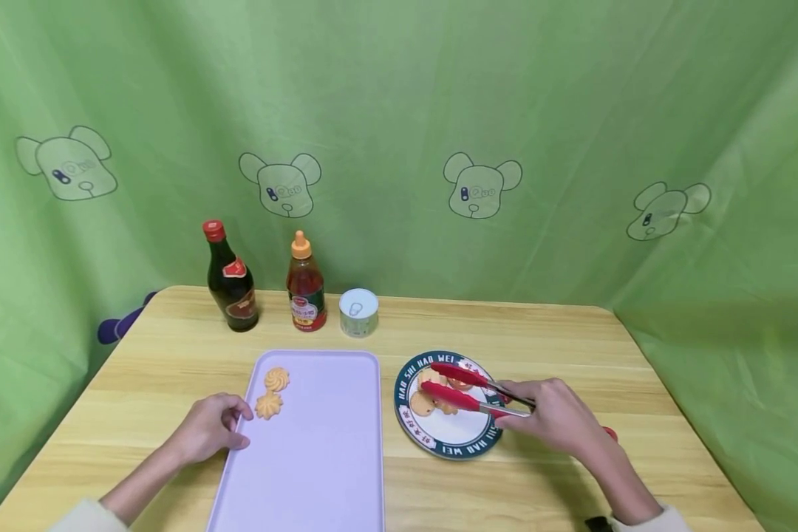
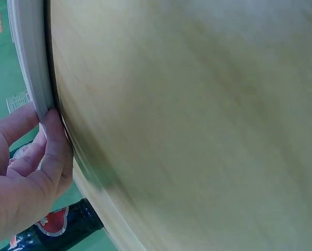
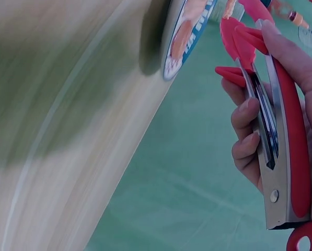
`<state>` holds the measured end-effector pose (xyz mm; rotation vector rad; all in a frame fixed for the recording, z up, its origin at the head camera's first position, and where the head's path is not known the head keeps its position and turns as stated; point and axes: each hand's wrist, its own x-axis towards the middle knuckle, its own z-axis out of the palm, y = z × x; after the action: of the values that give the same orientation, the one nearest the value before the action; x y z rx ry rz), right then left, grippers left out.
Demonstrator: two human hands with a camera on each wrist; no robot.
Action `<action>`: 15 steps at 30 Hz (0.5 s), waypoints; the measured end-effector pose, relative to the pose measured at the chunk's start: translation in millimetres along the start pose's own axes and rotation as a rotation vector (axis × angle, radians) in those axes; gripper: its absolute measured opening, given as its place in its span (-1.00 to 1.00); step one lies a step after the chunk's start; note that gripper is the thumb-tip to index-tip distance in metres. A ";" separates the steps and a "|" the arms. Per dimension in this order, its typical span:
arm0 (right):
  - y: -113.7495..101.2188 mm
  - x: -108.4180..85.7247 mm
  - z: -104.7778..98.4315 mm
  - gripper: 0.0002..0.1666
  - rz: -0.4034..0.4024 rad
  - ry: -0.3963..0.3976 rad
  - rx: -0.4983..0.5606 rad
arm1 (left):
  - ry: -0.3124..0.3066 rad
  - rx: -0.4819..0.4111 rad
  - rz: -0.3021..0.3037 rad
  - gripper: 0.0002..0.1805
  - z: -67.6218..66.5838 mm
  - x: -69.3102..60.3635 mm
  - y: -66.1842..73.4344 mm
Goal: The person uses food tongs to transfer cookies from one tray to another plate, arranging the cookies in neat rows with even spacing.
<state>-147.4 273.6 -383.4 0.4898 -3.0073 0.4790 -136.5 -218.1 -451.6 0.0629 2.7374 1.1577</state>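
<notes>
Head view, near to far: the left hand (image 1: 207, 425) pinches the rim of a lilac tray (image 1: 326, 458) bearing two piped cookies (image 1: 269, 405). The right hand (image 1: 555, 415) grips red-tipped tongs (image 1: 457, 400), their tips parted over more cookies (image 1: 422, 403) on a plate (image 1: 464, 449). These look light, stiff and crumbly, best squeezed gently by opposite edges. Behind stand a dark bottle (image 1: 241, 304), a sauce bottle (image 1: 306, 284) and a can (image 1: 359, 324).

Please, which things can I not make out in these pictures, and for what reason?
Head view: near end of the tray, cut off by the bottom edge.
Head view: number of cookies on the plate, because the tongs partly cover them.
Head view: text on the can, too small.
Left wrist view: lower part of the dark bottle, cut off at the lower left corner.
</notes>
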 end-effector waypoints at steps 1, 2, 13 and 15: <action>2.4 -2.1 -2.1 -0.34 0.011 -0.006 0.004 | -0.001 0.001 -0.002 -0.65 0.2 0.1 -0.2; 4.7 -4.3 -4.0 -0.33 0.023 -0.012 0.008 | -0.003 0.002 -0.004 -0.65 0.2 0.1 -0.4; 33.2 -25.2 -19.6 -0.29 0.078 -0.023 0.019 | -0.004 0.005 -0.009 -0.65 0.1 0.7 -0.6; 37.4 -27.9 -20.9 -0.28 0.091 -0.037 0.002 | -0.005 0.006 -0.010 -0.65 -0.1 0.6 -0.3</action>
<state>-132.8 322.3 -377.5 0.3665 -3.0760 0.4838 -137.1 -218.3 -451.8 0.0524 2.7340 1.1458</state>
